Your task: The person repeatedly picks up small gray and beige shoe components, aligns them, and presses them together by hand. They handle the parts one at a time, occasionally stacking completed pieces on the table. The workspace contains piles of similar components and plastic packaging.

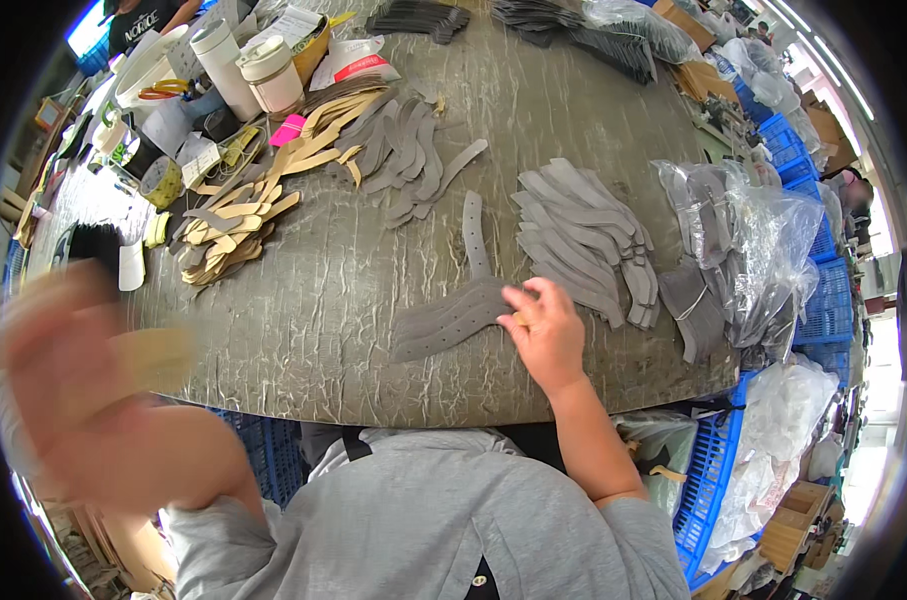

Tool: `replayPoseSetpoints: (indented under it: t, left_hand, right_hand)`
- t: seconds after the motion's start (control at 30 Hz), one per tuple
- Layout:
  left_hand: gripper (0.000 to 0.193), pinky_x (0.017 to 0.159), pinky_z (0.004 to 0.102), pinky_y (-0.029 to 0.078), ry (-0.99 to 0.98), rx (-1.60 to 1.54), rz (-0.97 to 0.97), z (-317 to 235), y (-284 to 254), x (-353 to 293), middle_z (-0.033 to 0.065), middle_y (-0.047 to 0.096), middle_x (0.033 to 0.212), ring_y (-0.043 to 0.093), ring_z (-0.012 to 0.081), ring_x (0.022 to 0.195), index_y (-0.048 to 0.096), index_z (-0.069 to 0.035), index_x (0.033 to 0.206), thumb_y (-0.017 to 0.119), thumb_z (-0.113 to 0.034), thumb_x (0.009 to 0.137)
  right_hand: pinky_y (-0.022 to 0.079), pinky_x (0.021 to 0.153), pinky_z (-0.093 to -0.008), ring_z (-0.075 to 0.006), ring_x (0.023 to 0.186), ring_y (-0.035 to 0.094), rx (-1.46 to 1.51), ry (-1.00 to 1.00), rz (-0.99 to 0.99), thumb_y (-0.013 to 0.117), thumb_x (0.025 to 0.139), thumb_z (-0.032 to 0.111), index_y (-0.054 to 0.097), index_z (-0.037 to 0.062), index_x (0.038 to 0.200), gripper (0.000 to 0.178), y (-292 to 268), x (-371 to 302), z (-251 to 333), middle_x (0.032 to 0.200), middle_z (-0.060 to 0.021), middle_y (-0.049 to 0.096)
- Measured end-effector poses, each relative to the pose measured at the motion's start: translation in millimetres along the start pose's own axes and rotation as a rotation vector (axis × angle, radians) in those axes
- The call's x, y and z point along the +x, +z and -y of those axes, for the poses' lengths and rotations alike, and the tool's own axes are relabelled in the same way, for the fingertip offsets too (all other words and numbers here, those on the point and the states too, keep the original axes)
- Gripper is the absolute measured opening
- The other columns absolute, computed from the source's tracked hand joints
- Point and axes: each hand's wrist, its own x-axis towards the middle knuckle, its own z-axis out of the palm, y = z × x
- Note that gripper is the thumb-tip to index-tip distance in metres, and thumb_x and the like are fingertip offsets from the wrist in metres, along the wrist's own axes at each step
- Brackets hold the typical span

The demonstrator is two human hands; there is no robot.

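Head view: left hand point(83, 385) blurred, right hand point(547, 335) curled at grey strips point(445, 318), both grips unclear

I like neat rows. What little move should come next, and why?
Maybe the right hand could turn the stray gray strip to match the gray row, because it points away while the others lie along each other, and the hand is right there.

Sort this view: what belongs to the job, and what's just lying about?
Likely in use:
- perforated gray strips by the right hand
- fanned gray strips
- blurred tan piece at the left hand

Seemingly idle:
- lidded cup
- pink slip
- tape roll
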Motion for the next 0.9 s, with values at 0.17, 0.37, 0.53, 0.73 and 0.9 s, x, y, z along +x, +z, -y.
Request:
replayPoseSetpoints:
  t: [0.17,0.37,0.53,0.73,0.9]
  left_hand:
    - [0.022,0.075,0.0414,0.055,-0.423,-0.899,0.655,-116,140,-52,0.0116,0.062,0.103,0.066,0.0319,0.087,0.067,-0.005,0.104,0.069,-0.01,0.082]
    - [0.032,0.079,0.0406,0.055,-0.277,-0.763,0.782,-135,175,-87,0.0086,0.06,0.113,0.063,0.0305,0.099,0.067,-0.007,0.11,0.071,-0.008,0.078]
    - [0.032,0.08,0.0416,0.054,-0.344,-0.761,0.785,-133,178,-89,0.0093,0.06,0.115,0.064,0.0317,0.098,0.067,-0.007,0.111,0.071,-0.009,0.079]
    - [0.029,0.078,0.0422,0.054,-0.405,-0.736,0.768,-133,171,-85,0.0118,0.061,0.112,0.065,0.0333,0.093,0.066,-0.006,0.11,0.071,-0.012,0.082]
    - [0.022,0.066,0.0376,0.052,-0.393,-1.02,0.576,-134,156,-54,0.0138,0.065,0.091,0.065,0.0318,0.077,0.067,-0.003,0.102,0.072,-0.01,0.082]
  right_hand:
    - [0.053,0.074,-0.0399,-0.0274,0.096,0.06,0.14,0.029,0.12,0.078,0.075,0.021,0.07,0.0109,0.104,0.032,4,-15,7,0.109,-0.0062,0.059]
    - [0.051,0.077,-0.0418,-0.0301,0.097,0.058,-0.213,0.307,0.024,0.078,0.074,0.01,0.063,0.0085,0.1,0.03,-15,9,-47,0.102,-0.0072,0.057]
    - [0.049,0.074,-0.0413,-0.0301,0.091,0.057,-0.13,0.242,0.017,0.079,0.071,0.007,0.06,0.0079,0.089,0.027,-13,12,-60,0.094,-0.0061,0.059]
    - [0.048,0.07,-0.0384,-0.0282,0.08,0.057,-0.039,0.243,-0.02,0.079,0.071,0.005,0.061,0.0066,0.084,0.022,-37,6,-44,0.082,-0.0064,0.061]
    - [0.048,0.065,-0.0307,-0.0181,0.069,0.06,0.309,0.407,-0.109,0.077,0.076,0.0,0.064,0.0036,0.087,0.018,-61,1,-10,0.079,-0.0078,0.064]
